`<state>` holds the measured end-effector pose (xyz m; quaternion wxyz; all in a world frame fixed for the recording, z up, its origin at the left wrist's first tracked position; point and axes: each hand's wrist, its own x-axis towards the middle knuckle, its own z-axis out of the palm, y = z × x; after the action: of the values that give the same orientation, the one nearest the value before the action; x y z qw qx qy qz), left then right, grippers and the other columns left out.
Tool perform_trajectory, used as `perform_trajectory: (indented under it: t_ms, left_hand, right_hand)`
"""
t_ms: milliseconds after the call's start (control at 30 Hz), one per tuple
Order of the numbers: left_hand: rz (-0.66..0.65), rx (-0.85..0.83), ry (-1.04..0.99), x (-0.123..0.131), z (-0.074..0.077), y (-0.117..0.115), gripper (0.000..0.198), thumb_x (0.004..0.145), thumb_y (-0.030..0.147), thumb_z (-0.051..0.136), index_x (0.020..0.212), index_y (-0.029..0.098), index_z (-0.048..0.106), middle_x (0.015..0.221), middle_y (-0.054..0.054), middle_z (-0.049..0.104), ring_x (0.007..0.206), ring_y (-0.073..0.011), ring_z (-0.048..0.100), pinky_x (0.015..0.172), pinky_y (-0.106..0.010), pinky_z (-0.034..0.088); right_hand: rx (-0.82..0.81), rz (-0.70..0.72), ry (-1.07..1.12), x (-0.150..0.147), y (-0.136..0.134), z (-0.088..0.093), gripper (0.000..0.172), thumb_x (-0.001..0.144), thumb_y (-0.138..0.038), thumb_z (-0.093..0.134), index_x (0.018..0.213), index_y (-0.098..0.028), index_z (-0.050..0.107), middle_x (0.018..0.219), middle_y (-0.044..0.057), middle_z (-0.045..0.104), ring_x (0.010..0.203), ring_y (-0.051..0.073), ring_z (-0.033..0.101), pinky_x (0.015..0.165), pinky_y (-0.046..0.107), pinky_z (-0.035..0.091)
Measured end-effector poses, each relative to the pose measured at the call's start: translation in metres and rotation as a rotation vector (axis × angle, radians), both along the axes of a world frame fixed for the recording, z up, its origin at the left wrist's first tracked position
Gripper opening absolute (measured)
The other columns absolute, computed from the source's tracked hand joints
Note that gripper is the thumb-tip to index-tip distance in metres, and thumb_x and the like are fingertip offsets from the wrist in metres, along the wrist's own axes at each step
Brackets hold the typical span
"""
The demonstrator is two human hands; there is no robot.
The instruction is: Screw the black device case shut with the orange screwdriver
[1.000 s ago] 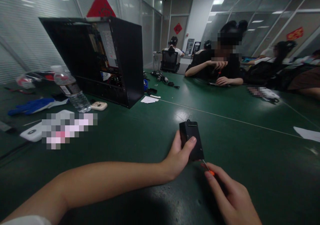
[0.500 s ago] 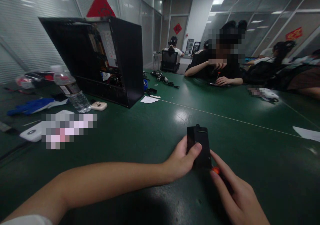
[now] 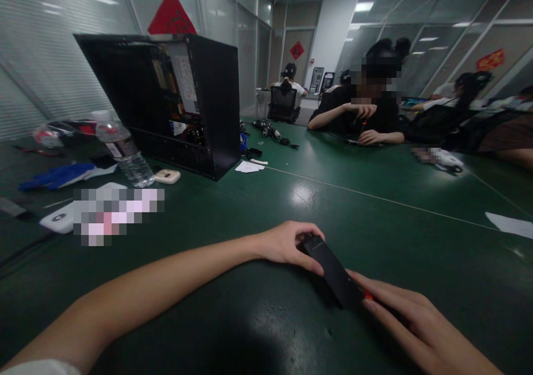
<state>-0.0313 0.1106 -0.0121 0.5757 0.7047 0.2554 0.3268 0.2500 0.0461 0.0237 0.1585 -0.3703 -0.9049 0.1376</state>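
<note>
A flat black box-shaped part (image 3: 333,272), like a computer drive bay, slants over the green table. My left hand (image 3: 291,244) is closed around its far end, thumb on the near side and fingers over the far edge. At the part's near right end is my right hand (image 3: 410,314), thumb and forefinger pinched on a screwdriver. Only the orange-red bit of the screwdriver (image 3: 368,296) shows; the rest is hidden by my fingers. The screwdriver's tip cannot be seen.
An open black computer case (image 3: 225,108) stands at the back left. Near it are a water bottle (image 3: 131,161), a blue glove (image 3: 58,176), a cream-coloured small device (image 3: 167,176) and cables (image 3: 272,133). Across the green table (image 3: 395,219) a co-worker (image 3: 337,108) handles a tool.
The black part has turned, its near end swinging right and toward me. My left hand has shifted its grip to the far end; my right hand has moved slightly right and down.
</note>
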Motion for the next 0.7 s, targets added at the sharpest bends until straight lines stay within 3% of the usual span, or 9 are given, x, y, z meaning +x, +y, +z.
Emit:
perform_trajectory:
  t_ms: [100, 167, 267, 400, 567, 700]
  left_hand:
    - [0.017, 0.265, 0.191, -0.009, 0.006, -0.002, 0.052, 0.062, 0.041, 0.090, 0.106, 0.019, 0.072, 0.101, -0.005, 0.070, 0.091, -0.0203, 0.064, 0.081, -0.030, 0.046]
    - [-0.010, 0.332, 0.229, -0.010, 0.008, -0.004, 0.048, 0.066, 0.041, 0.088, 0.107, 0.021, 0.073, 0.105, -0.006, 0.071, 0.096, -0.0206, 0.064, 0.084, -0.030, 0.045]
    - [-0.035, 0.342, 0.243, -0.008, 0.009, -0.006, 0.047, 0.069, 0.041, 0.086, 0.111, 0.022, 0.073, 0.108, -0.006, 0.073, 0.098, -0.0205, 0.066, 0.087, -0.030, 0.046]
    - [-0.031, 0.370, 0.236, -0.008, 0.010, -0.008, 0.047, 0.071, 0.039, 0.085, 0.113, 0.021, 0.073, 0.107, -0.006, 0.073, 0.097, -0.0200, 0.067, 0.086, -0.030, 0.047]
    - [-0.053, 0.405, 0.215, -0.007, 0.012, -0.010, 0.048, 0.073, 0.038, 0.083, 0.116, 0.020, 0.071, 0.112, -0.008, 0.072, 0.101, -0.0206, 0.067, 0.090, -0.030, 0.048]
    - [0.003, 0.439, 0.205, -0.006, 0.009, -0.010, 0.046, 0.076, 0.040, 0.081, 0.116, 0.017, 0.071, 0.109, -0.009, 0.072, 0.098, -0.0202, 0.067, 0.088, -0.031, 0.048]
  right_hand:
    - [-0.013, 0.042, -0.085, 0.005, 0.001, 0.005, 0.039, 0.100, -0.037, 0.047, 0.137, -0.035, 0.059, 0.129, 0.002, 0.070, 0.111, 0.026, 0.072, 0.092, 0.042, 0.062]
    - [-0.010, 0.060, -0.132, 0.008, 0.002, 0.010, 0.040, 0.101, -0.035, 0.046, 0.139, -0.036, 0.057, 0.126, 0.003, 0.072, 0.109, 0.025, 0.072, 0.092, 0.043, 0.062]
    - [-0.014, 0.095, -0.185, 0.010, 0.001, 0.021, 0.043, 0.101, -0.028, 0.044, 0.142, -0.035, 0.053, 0.108, 0.004, 0.077, 0.092, 0.020, 0.076, 0.079, 0.035, 0.064]
    - [0.039, 0.124, -0.274, 0.012, 0.000, 0.032, 0.048, 0.099, -0.019, 0.042, 0.145, -0.030, 0.050, 0.086, 0.004, 0.070, 0.068, 0.015, 0.070, 0.059, 0.026, 0.058]
    - [0.162, 0.146, -0.331, 0.018, 0.001, 0.031, 0.050, 0.098, -0.017, 0.040, 0.146, -0.028, 0.048, 0.084, 0.005, 0.066, 0.067, 0.016, 0.068, 0.056, 0.027, 0.054]
    - [0.159, 0.099, -0.272, 0.015, 0.002, 0.019, 0.047, 0.100, -0.020, 0.040, 0.146, -0.026, 0.047, 0.084, 0.004, 0.065, 0.067, 0.016, 0.067, 0.057, 0.026, 0.054]
